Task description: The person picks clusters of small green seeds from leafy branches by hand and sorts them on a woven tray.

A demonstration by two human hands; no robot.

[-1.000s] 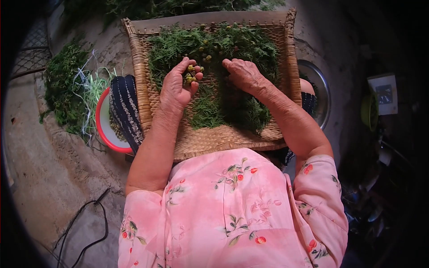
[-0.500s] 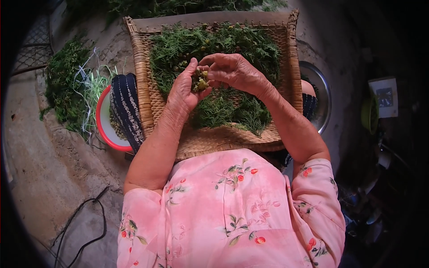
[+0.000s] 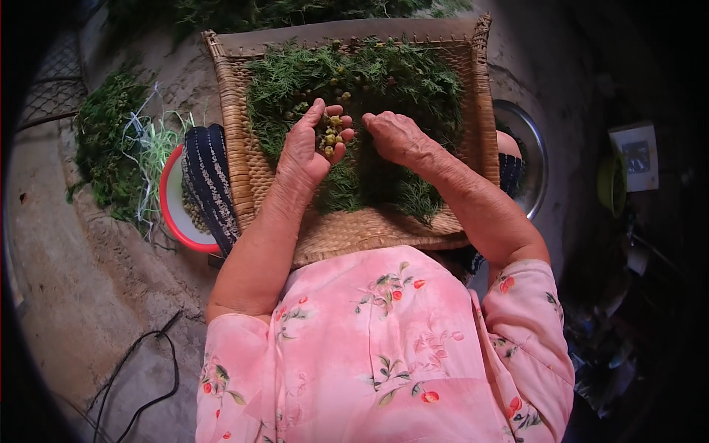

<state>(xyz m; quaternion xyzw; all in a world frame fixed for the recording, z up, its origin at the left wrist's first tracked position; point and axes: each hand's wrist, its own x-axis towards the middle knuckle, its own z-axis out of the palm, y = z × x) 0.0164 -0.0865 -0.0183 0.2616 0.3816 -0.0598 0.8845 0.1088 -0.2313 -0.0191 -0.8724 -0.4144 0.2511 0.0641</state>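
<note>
My left hand [image 3: 303,151] is cupped palm up around several small yellow-green cones [image 3: 331,139], its fingers curled beneath them. To its right and a little apart, my right hand [image 3: 399,139] has its fingertips pressed together; whatever they may hold is too small to make out. Both hands are above a woven wicker tray [image 3: 230,122] that rests across my lap. Feathery green conifer sprigs [image 3: 421,70] cover much of the tray, with a few loose cones [image 3: 343,96] among them beyond my left hand.
A red-rimmed white basin [image 3: 167,199] holding small round pieces stands left of my knee. Beyond it lie pale plastic strings [image 3: 151,136] and a heap of greenery [image 3: 107,136]. A metal basin [image 3: 543,162] is at right, near a green bowl [image 3: 611,188]. A black cable [image 3: 175,369] lies lower left.
My right hand has drawn away from the left, to the right and slightly down, with its fingertips together. My left hand has opened somewhat, showing more of the cones.
</note>
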